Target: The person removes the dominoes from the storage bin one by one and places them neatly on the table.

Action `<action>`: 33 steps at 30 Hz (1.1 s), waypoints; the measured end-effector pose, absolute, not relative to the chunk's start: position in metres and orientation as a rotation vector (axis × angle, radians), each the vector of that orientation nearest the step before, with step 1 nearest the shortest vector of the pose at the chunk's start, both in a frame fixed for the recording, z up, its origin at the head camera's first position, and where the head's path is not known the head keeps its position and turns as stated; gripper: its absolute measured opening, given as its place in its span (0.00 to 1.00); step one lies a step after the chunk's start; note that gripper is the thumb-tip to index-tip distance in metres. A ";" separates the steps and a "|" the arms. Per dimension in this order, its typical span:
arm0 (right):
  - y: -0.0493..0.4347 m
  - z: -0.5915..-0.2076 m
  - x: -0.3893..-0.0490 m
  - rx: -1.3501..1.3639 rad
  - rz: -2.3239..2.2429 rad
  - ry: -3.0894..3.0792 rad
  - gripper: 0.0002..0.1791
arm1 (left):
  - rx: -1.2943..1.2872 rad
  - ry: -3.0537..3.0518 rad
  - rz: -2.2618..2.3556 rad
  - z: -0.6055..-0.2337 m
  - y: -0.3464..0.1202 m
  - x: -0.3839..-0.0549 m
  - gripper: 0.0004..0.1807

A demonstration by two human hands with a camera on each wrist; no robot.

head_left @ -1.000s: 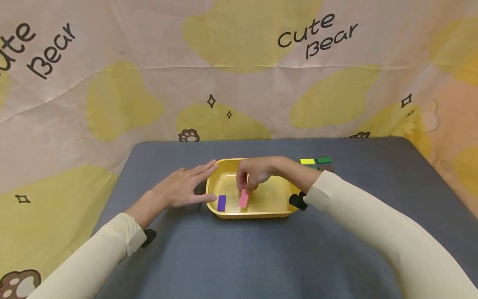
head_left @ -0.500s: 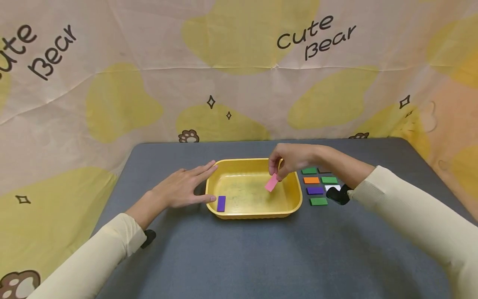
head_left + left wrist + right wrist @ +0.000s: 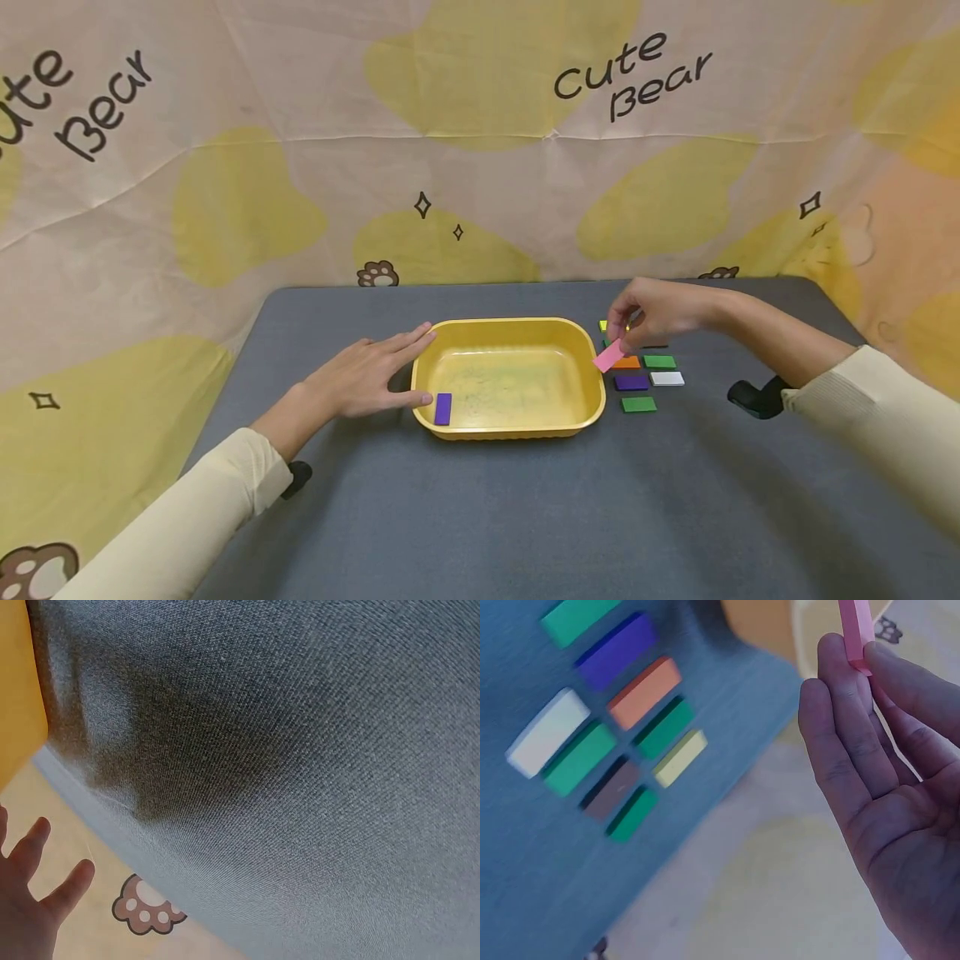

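Observation:
My right hand [image 3: 656, 312] pinches a pink domino [image 3: 609, 357] between thumb and fingers, held up over the right rim of the yellow tray [image 3: 517, 432]. In the right wrist view, that pink domino [image 3: 857, 630] stands out from the fingertips. My left hand [image 3: 367, 375] lies at the tray's left side, fingers spread and straight, holding nothing. A purple domino [image 3: 443, 409] rests inside the tray at its near left corner. Only part of the left hand [image 3: 34, 900] shows in the left wrist view.
Right of the tray, several dominoes lie in two columns on the grey table [image 3: 480, 517]: white [image 3: 667, 379], purple [image 3: 632, 382], orange [image 3: 645, 692], brown [image 3: 611, 787], yellow [image 3: 680, 758] and several green ones [image 3: 639, 404]. A patterned cloth [image 3: 480, 167] hangs behind.
My right hand has lifted the pink domino from within the tray and carried it rightward to the right rim, uncovering the dominoes there. The left hand has stayed in place.

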State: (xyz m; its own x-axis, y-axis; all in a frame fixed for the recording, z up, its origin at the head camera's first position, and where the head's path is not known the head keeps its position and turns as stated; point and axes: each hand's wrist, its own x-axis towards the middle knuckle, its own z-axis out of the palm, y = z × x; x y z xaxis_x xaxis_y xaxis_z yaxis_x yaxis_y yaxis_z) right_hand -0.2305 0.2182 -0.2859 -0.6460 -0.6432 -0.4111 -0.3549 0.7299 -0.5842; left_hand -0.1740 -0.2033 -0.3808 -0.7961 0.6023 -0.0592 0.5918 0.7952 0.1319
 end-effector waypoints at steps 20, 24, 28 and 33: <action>0.314 -0.328 -0.211 -0.586 -0.816 2.348 0.05 | 0.950 2.865 0.157 -0.380 -0.203 -0.174 0.52; 0.322 -0.343 -0.207 -0.561 -0.862 2.351 0.06 | 0.948 2.866 0.157 -0.380 -0.203 -0.174 0.52; 0.329 -0.355 -0.202 -0.548 -0.871 2.351 0.07 | 0.952 2.867 0.157 -0.381 -0.203 -0.175 0.52; 0.336 -0.365 -0.200 -0.520 -0.881 2.341 0.08 | 0.949 2.868 0.155 -0.381 -0.203 -0.175 0.52</action>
State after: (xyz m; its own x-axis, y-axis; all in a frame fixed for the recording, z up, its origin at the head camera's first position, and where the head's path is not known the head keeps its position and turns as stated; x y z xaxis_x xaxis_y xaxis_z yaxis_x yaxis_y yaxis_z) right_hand -0.1998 0.3359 -0.3652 -0.7567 -0.5327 -0.3789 -0.1505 0.7060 -0.6920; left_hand -0.1754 -0.2028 -0.3813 -0.7972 0.5986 -0.0786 0.5867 0.7988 0.1334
